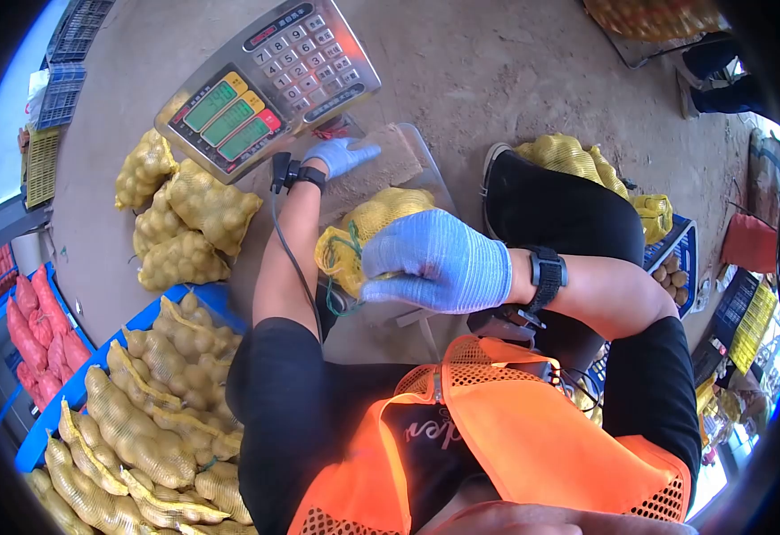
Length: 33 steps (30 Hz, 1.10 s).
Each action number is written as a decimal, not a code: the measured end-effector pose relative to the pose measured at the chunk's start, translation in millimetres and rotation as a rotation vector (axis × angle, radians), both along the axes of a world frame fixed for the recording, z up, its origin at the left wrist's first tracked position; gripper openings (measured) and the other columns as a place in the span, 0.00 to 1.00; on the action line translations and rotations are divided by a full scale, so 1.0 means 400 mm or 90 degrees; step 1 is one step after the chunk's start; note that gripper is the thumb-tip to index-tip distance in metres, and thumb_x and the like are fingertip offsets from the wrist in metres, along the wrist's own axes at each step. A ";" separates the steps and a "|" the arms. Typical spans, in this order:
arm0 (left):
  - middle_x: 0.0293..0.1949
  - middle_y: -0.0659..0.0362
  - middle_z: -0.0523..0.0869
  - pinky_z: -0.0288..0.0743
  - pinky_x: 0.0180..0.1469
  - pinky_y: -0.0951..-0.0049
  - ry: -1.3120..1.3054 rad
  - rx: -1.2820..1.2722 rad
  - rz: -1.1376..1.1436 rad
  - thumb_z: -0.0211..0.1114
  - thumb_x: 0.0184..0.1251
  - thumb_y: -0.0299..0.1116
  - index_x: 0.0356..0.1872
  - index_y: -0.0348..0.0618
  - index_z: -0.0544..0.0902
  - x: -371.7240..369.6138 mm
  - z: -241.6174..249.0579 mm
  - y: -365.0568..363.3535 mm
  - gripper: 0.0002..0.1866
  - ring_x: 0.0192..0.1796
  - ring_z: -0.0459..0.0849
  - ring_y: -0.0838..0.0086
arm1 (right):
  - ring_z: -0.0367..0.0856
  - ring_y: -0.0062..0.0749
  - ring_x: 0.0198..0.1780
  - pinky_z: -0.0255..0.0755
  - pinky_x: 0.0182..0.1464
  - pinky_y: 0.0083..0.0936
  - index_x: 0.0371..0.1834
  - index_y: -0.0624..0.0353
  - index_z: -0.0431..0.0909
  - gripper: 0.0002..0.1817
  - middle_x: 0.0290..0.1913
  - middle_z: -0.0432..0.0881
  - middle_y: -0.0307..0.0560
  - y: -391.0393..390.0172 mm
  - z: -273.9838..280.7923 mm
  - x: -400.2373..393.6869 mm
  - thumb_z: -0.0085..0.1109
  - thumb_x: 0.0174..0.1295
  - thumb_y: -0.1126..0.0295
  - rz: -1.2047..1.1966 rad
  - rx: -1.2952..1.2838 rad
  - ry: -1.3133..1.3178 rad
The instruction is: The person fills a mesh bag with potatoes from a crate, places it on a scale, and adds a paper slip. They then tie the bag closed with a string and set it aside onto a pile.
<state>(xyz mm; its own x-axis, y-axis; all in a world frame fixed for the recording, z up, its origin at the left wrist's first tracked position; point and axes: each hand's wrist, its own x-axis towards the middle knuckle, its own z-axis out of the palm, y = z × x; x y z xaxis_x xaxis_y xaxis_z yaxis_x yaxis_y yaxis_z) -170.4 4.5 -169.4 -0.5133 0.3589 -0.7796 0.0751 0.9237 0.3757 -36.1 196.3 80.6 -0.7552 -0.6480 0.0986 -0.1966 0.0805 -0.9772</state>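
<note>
Nearest us, our R hand has its fingers clenched on the gathered neck of a yellow mesh produce bag, w/ a loose green drawstring. If the mesh slips or tears under that grip, produce could spill; the string could also catch on sth. The bag is at the near end of the dirty scale platform; can't tell if its full wt rests there. Overhang, or our pull on the neck, could skew the reading or tip the bag off. The black cable along our L forearm might snag too. Our L hand, fingers released & extended, is at the platform's L side, grasping nothing; leaning there could add wt. By it, the keypad-display panel could get knocked by our forearm. Farther L, filled mesh bags on the floor are a trip risk.
</note>
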 end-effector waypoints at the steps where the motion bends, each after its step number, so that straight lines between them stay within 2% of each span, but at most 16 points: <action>1: 0.65 0.48 0.68 0.60 0.66 0.64 -0.044 0.002 0.012 0.51 0.49 0.75 0.65 0.47 0.68 0.011 0.018 0.003 0.49 0.67 0.67 0.57 | 0.76 0.53 0.33 0.70 0.35 0.38 0.33 0.58 0.77 0.12 0.29 0.78 0.53 -0.001 0.002 0.000 0.58 0.59 0.59 -0.001 -0.001 0.009; 5: 0.64 0.48 0.70 0.62 0.65 0.64 -0.020 0.017 0.033 0.53 0.50 0.73 0.64 0.47 0.69 0.078 0.013 -0.004 0.47 0.65 0.69 0.57 | 0.76 0.53 0.33 0.69 0.34 0.38 0.33 0.59 0.77 0.13 0.27 0.77 0.53 -0.020 -0.003 0.026 0.59 0.59 0.59 0.020 -0.040 0.028; 8: 0.62 0.49 0.72 0.63 0.64 0.64 0.000 0.102 0.042 0.56 0.51 0.70 0.64 0.47 0.69 0.110 0.017 -0.006 0.45 0.64 0.70 0.57 | 0.76 0.52 0.33 0.69 0.34 0.37 0.33 0.59 0.77 0.12 0.27 0.77 0.54 -0.027 -0.006 0.025 0.59 0.59 0.60 0.045 -0.009 0.051; 10: 0.62 0.50 0.73 0.63 0.64 0.65 0.009 0.106 0.031 0.59 0.52 0.67 0.64 0.48 0.69 0.111 0.023 0.000 0.43 0.63 0.71 0.57 | 0.77 0.50 0.34 0.71 0.36 0.35 0.33 0.60 0.78 0.10 0.30 0.78 0.52 -0.032 -0.007 0.029 0.63 0.57 0.64 0.021 -0.002 0.028; 13: 0.62 0.51 0.73 0.64 0.63 0.66 0.038 0.142 0.039 0.60 0.53 0.65 0.65 0.48 0.68 0.114 0.016 -0.001 0.43 0.63 0.71 0.58 | 0.77 0.51 0.34 0.70 0.36 0.35 0.34 0.60 0.78 0.10 0.30 0.78 0.52 -0.037 0.002 0.028 0.63 0.57 0.64 0.032 0.003 -0.009; 17: 0.62 0.50 0.73 0.64 0.63 0.65 0.058 0.169 0.022 0.60 0.54 0.64 0.66 0.49 0.67 0.115 0.009 -0.006 0.42 0.63 0.71 0.57 | 0.77 0.51 0.33 0.70 0.35 0.34 0.34 0.60 0.78 0.11 0.29 0.78 0.52 -0.046 -0.004 0.027 0.63 0.57 0.64 0.010 -0.011 -0.016; 20: 0.62 0.49 0.72 0.64 0.63 0.65 0.052 0.112 0.017 0.59 0.56 0.62 0.67 0.50 0.65 0.116 0.048 0.002 0.41 0.64 0.70 0.57 | 0.77 0.51 0.32 0.70 0.33 0.33 0.35 0.61 0.78 0.11 0.29 0.78 0.51 -0.047 -0.013 0.017 0.63 0.58 0.63 0.029 -0.019 0.041; 23: 0.63 0.49 0.71 0.64 0.63 0.64 0.068 0.174 0.013 0.58 0.58 0.61 0.67 0.50 0.64 0.135 0.037 -0.011 0.40 0.64 0.70 0.56 | 0.76 0.50 0.31 0.69 0.32 0.32 0.34 0.61 0.77 0.12 0.28 0.77 0.52 -0.040 -0.017 0.014 0.62 0.58 0.62 0.076 -0.035 0.037; 25: 0.62 0.48 0.72 0.65 0.62 0.62 0.167 0.175 0.136 0.57 0.59 0.61 0.66 0.49 0.65 0.149 0.038 -0.025 0.38 0.63 0.71 0.54 | 0.79 0.48 0.38 0.72 0.39 0.34 0.36 0.59 0.79 0.13 0.34 0.80 0.52 -0.028 -0.018 0.011 0.61 0.59 0.60 0.114 0.090 0.013; 26: 0.60 0.49 0.75 0.66 0.61 0.63 0.221 0.213 0.180 0.57 0.60 0.61 0.65 0.45 0.66 0.155 0.016 -0.045 0.38 0.61 0.73 0.57 | 0.78 0.49 0.36 0.71 0.37 0.34 0.34 0.59 0.78 0.15 0.32 0.79 0.54 -0.024 -0.019 0.013 0.61 0.59 0.57 0.102 0.086 0.007; 27: 0.60 0.49 0.75 0.66 0.61 0.63 0.220 0.206 0.181 0.57 0.60 0.61 0.65 0.45 0.66 0.168 0.051 -0.063 0.38 0.61 0.73 0.57 | 0.78 0.49 0.36 0.71 0.37 0.34 0.34 0.59 0.78 0.15 0.32 0.79 0.54 -0.019 -0.024 0.013 0.61 0.59 0.57 0.104 0.080 0.006; 29: 0.56 0.51 0.77 0.67 0.60 0.67 0.112 0.438 0.358 0.57 0.63 0.56 0.64 0.42 0.66 0.207 0.193 -0.087 0.35 0.60 0.74 0.65 | 0.77 0.51 0.34 0.70 0.36 0.35 0.33 0.59 0.77 0.18 0.29 0.78 0.56 -0.005 -0.036 0.017 0.60 0.58 0.53 0.108 0.181 0.003; 30: 0.56 0.51 0.77 0.67 0.60 0.67 0.114 0.431 0.361 0.57 0.63 0.56 0.64 0.42 0.66 0.236 0.268 -0.096 0.35 0.60 0.74 0.65 | 0.77 0.52 0.32 0.69 0.35 0.35 0.33 0.59 0.76 0.19 0.27 0.77 0.56 0.001 -0.043 0.021 0.59 0.58 0.51 0.089 0.170 0.017; 31: 0.54 0.53 0.78 0.68 0.59 0.68 0.054 0.547 0.398 0.59 0.63 0.52 0.62 0.40 0.69 0.271 0.348 -0.101 0.32 0.58 0.75 0.69 | 0.77 0.52 0.32 0.69 0.35 0.35 0.33 0.59 0.76 0.19 0.27 0.77 0.56 0.007 -0.043 0.024 0.59 0.58 0.51 0.092 0.164 0.018; 32: 0.51 0.55 0.80 0.69 0.57 0.70 -0.008 0.663 0.432 0.61 0.64 0.49 0.59 0.39 0.72 0.313 0.412 -0.104 0.29 0.56 0.76 0.72 | 0.72 0.46 0.29 0.69 0.34 0.32 0.33 0.60 0.75 0.17 0.26 0.75 0.55 0.014 -0.041 0.026 0.61 0.58 0.56 0.083 0.163 0.010; 33: 0.51 0.55 0.80 0.69 0.57 0.70 -0.004 0.660 0.432 0.61 0.64 0.49 0.59 0.39 0.72 0.362 0.459 -0.092 0.29 0.56 0.76 0.72 | 0.67 0.41 0.25 0.68 0.33 0.28 0.33 0.61 0.75 0.14 0.25 0.73 0.54 0.021 -0.039 0.028 0.62 0.59 0.60 0.073 0.164 0.003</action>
